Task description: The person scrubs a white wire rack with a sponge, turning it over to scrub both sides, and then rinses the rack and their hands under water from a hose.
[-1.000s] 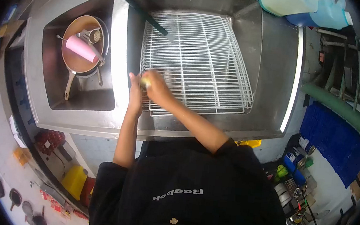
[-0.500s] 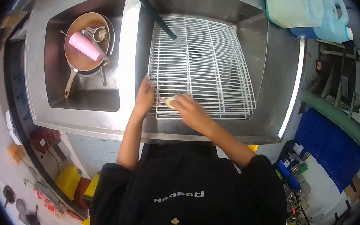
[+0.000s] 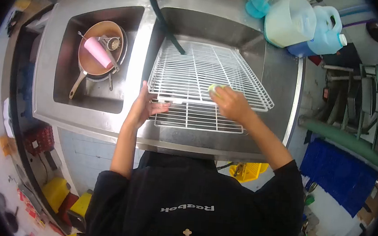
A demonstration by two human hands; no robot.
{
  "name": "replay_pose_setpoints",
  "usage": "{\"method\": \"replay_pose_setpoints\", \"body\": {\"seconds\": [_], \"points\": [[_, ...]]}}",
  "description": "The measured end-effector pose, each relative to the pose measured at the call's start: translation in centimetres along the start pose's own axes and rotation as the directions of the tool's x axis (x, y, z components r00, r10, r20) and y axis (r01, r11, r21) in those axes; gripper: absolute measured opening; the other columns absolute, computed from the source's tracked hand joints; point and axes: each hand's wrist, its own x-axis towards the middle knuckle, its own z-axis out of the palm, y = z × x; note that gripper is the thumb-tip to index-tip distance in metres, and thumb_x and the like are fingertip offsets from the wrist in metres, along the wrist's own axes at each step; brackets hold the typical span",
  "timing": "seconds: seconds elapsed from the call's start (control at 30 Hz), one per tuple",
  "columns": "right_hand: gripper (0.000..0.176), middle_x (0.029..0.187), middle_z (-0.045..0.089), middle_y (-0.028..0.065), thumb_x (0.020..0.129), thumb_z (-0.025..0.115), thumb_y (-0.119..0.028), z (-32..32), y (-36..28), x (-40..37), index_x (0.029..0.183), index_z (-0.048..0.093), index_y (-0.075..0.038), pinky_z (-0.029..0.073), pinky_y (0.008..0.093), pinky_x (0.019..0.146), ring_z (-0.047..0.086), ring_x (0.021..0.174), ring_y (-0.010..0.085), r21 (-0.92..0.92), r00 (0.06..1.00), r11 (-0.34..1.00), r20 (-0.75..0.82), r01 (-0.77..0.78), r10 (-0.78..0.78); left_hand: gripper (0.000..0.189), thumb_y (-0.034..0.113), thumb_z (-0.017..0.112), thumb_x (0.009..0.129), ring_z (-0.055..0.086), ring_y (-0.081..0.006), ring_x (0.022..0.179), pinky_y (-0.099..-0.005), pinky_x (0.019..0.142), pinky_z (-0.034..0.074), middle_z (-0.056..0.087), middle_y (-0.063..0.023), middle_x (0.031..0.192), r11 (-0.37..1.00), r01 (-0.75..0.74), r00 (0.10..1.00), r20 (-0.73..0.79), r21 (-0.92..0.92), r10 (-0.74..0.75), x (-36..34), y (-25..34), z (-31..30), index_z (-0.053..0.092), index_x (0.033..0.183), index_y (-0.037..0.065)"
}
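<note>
Two white wire racks lie in the large sink basin, one over the other. The near edge of the upper rack [image 3: 197,74] is raised, and the lower rack [image 3: 189,120] shows beneath it. My left hand [image 3: 141,108] grips the upper rack at its near left corner, fingers under the edge and thumb at the side. My right hand [image 3: 233,104] is closed around a yellow-green sponge [image 3: 212,89] and presses it against the upper rack's wires near the front edge.
A dark green hose [image 3: 161,23] hangs into the large basin. In the left basin sit a brown frying pan [image 3: 90,60], a pink cup [image 3: 98,52] and utensils. Jugs of liquid [image 3: 324,35] and a blue bottle [image 3: 258,6] stand at the back right.
The upper rack's near edge has come up, uncovering the lower rack. My right hand has moved the sponge rightward and away from me along the rack. The head view has shifted.
</note>
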Motion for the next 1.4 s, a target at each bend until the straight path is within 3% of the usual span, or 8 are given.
{"method": "replay_pose_setpoints", "body": {"seconds": [0.43,0.57,0.73,0.83,0.87,1.1,1.2,1.4], "points": [[0.031,0.087,0.054,0.0123,0.061,0.053,0.001,-6.1,3.4,4.8,0.090,0.052,-0.005,0.047,0.0418,0.063,0.057,0.077,0.0328,0.181,1.000,0.983,0.026,-0.002,-0.002,0.079,0.054,0.046,0.087,0.041,-0.0340,0.122,-0.0406,0.100,0.035,0.036,-0.0245,0.134,0.914,-0.321,0.894,-0.240,0.248,0.379,0.4,-11.4,-1.5,0.024,0.137,-0.003],[0.028,0.084,0.053,0.0163,0.060,0.052,0.002,-8.2,4.3,7.2,0.088,0.052,-0.003,0.044,0.0431,0.068,0.056,0.080,0.0365,0.232,0.999,0.971,-0.006,0.052,-0.052,0.073,0.058,0.045,0.084,0.040,-0.0344,0.123,-0.0497,0.103,0.027,0.045,-0.0225,0.128,0.467,-0.423,0.725,-0.018,0.776,0.688,1.2,-13.0,-0.1,0.040,0.130,0.002],[0.022,0.076,0.050,0.0173,0.059,0.051,0.001,-13.3,6.6,10.3,0.081,0.049,0.002,0.042,0.0338,0.067,0.051,0.071,0.0337,0.249,1.000,0.968,0.000,0.010,-0.010,0.084,0.073,0.045,0.073,0.040,-0.0330,0.123,-0.0520,0.107,0.020,0.048,-0.0140,0.128,-0.306,-0.395,0.825,0.481,0.866,0.298,-2.3,-12.1,2.1,0.047,0.128,0.009],[0.018,0.073,0.047,0.0146,0.059,0.050,0.000,-16.7,4.7,10.5,0.077,0.047,0.002,0.039,0.0291,0.065,0.047,0.067,0.0295,0.302,0.997,0.952,0.070,-0.055,0.036,0.090,0.079,0.041,0.068,0.037,-0.0300,0.126,-0.0556,0.107,0.013,0.049,-0.0125,0.127,-0.311,-0.432,0.769,0.526,0.846,0.364,-1.0,-13.4,1.0,0.050,0.125,0.011],[0.019,0.070,0.043,0.0071,0.057,0.055,-0.002,-17.2,4.5,10.3,0.073,0.045,0.001,0.036,0.0258,0.063,0.044,0.068,0.0167,0.313,0.998,0.948,0.045,-0.056,0.044,0.088,0.077,0.041,0.070,0.039,-0.0311,0.124,-0.0528,0.108,0.013,0.050,-0.0129,0.126,-0.299,-0.438,0.765,0.526,0.848,0.371,-0.5,-13.5,0.8,0.051,0.124,0.007],[0.027,0.078,0.051,0.0072,0.058,0.053,-0.003,-22.8,6.2,4.7,0.084,0.051,0.003,0.041,0.0250,0.066,0.050,0.070,0.0170,0.393,0.977,0.897,0.014,-0.202,0.214,0.073,0.063,0.047,0.080,0.048,-0.0332,0.112,-0.0457,0.101,0.032,0.053,-0.0195,0.118,-0.014,-0.395,0.778,0.343,0.919,0.526,2.5,-14.2,1.7,0.053,0.116,-0.001],[0.034,0.085,0.054,0.0032,0.062,0.051,-0.004,-24.9,5.7,1.3,0.095,0.054,0.003,0.041,0.0217,0.060,0.051,0.069,0.0116,0.586,0.807,0.694,-0.111,-0.419,0.580,0.069,0.059,0.048,0.083,0.054,-0.0320,0.103,-0.0387,0.088,0.044,0.055,-0.0228,0.108,0.249,-0.432,0.804,0.245,0.867,0.542,3.2,-14.1,4.9,0.055,0.109,-0.004],[0.046,0.089,0.056,0.0026,0.067,0.049,-0.005,-27.3,3.8,-4.5,0.112,0.050,0.001,0.040,0.0180,0.054,0.048,0.064,0.0062,0.756,0.616,0.486,-0.141,-0.438,0.775,0.083,0.068,0.040,0.081,0.056,-0.0280,0.098,-0.0399,0.088,0.046,0.055,-0.0186,0.106,0.988,0.010,0.931,0.359,0.153,-0.065,4.0,-17.3,13.0,0.048,0.114,-0.007]]}}
